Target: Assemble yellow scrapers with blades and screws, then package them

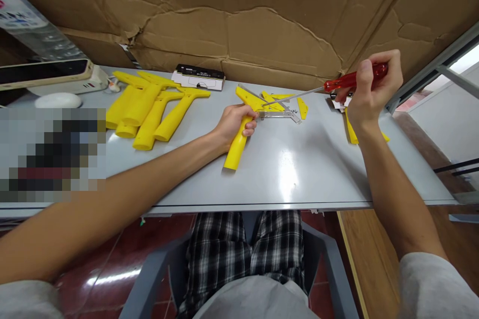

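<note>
My left hand [236, 124] is wrapped round a yellow plastic handle [237, 148] with a broad flat head, held just over the grey table. In my right hand [368, 87] is a screwdriver [333, 84] with a clear red grip. Its long shaft slants down to the left, and the tip meets the head of the yellow handle near a hole. Thin metal strips [279, 115] lie beside that head, close to my left fingers. Several small flat yellow pieces [303, 108] rest just right of it. Whether a screw sits under the tip is too small to tell.
Several yellow handles [144, 104] are piled at the left. A black-and-white box [198, 78] stands against the cardboard [277, 35] at the back. More yellow parts [351, 127] lie behind my right wrist. A phone [45, 74], white mouse [58, 101] and water bottle [35, 25] occupy the far left.
</note>
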A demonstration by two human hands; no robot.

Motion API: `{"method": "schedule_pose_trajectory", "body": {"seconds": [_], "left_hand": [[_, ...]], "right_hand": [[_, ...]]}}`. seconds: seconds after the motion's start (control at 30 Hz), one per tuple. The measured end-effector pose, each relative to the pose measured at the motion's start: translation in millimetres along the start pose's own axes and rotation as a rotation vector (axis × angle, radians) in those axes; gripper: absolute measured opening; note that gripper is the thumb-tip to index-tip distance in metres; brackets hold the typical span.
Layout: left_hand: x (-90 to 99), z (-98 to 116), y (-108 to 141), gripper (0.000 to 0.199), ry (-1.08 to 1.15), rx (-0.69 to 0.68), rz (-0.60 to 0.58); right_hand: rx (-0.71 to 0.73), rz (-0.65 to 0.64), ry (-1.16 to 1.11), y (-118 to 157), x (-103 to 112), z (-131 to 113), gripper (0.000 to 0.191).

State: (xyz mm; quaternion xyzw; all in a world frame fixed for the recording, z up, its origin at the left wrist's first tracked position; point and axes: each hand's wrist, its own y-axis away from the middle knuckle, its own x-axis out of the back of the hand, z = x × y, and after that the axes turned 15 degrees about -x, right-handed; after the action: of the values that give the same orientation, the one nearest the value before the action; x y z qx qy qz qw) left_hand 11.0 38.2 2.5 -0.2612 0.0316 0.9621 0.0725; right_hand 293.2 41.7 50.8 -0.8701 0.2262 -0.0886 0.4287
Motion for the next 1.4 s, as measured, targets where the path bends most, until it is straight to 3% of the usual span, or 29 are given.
{"method": "schedule_pose_trajectory", "body": {"seconds": [0.23,0.5,0.6,0.73,1.07,1.23,1.4], "left_hand": [[2.0,-2.7,-2.2,0.021,0.023,-0.001,0.006],[4.0,-5.2,-3.7,0.022,0.025,-0.008,0.0],[4.3,-5.6,-3.4,0.02,0.018,-0.019,-0.009],[4.4,-5.7,-3.3,0.021,0.024,-0.016,-0.008],[5.2,-6.7,-4.1,0.022,0.018,-0.028,-0.012],[4.9,-6.5,-3.8,0.02,0.01,-0.033,-0.018],[4.3,-5.9,-2.8,0.023,0.012,-0.026,-0.013]], "right_hand": [[-0.009,-0.074,-0.009,-2.6,2.1,9.7,0.051],[0.02,0.014,0.102,-3.6,5.0,7.0,0.044],[0.048,-0.017,0.038,-2.3,3.7,6.2,0.042],[0.045,-0.096,-0.022,-3.5,4.2,10.0,0.052],[0.053,0.02,0.121,-4.2,5.1,9.3,0.049],[0.008,0.003,0.091,-1.9,5.5,8.6,0.053],[0.079,-0.062,-0.075,-2.9,3.2,7.3,0.05]]}}
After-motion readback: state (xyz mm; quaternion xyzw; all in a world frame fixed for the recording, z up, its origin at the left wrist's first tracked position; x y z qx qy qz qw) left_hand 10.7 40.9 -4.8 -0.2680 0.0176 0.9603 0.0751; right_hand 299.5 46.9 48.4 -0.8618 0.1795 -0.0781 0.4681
